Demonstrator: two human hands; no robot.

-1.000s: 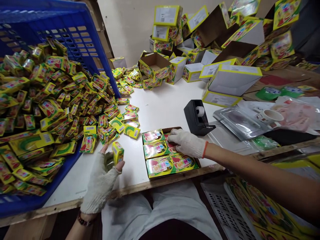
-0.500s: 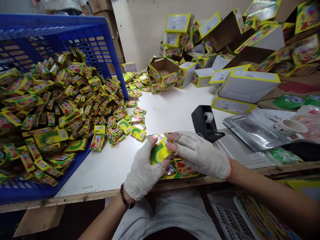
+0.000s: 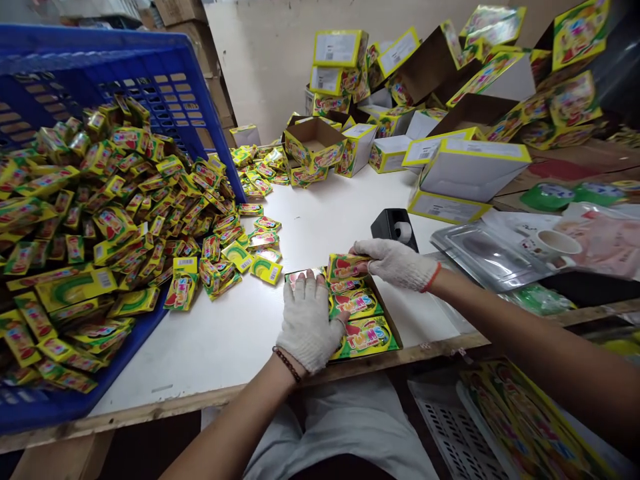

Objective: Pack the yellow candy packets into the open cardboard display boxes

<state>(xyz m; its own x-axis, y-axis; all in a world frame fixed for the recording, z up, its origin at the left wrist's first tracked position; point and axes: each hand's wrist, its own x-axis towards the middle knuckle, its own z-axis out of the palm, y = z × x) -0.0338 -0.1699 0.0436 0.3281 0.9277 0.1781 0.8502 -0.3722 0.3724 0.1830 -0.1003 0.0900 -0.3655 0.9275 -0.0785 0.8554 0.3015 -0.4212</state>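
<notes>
A display box [image 3: 392,308] filled with small yellow-green candy packs [image 3: 367,337] lies at the table's front edge. My left hand [image 3: 309,320], in a fingerless white knit glove, rests flat with fingers spread over the box's left side, hiding the packs beneath. At the box's far right corner my right hand [image 3: 395,261], gloved the same way, pinches a small candy pack [image 3: 344,266] by its right end. That pack sits over the far row; whether it touches the packs below I cannot tell.
On the left a tipped blue crate [image 3: 200,113] spills many candy packs [image 3: 130,213] onto the white table [image 3: 320,207]. A black tape dispenser [image 3: 387,223] stands beyond my right hand. Cartons [image 3: 315,143] pile up at the back; a clear plastic tray [image 3: 493,253] and cup [image 3: 553,247] lie right.
The pack that was between both hands is gone from there. My left hand has flattened onto the box. My right hand has moved to the far corner with a pack. The view has shifted slightly.
</notes>
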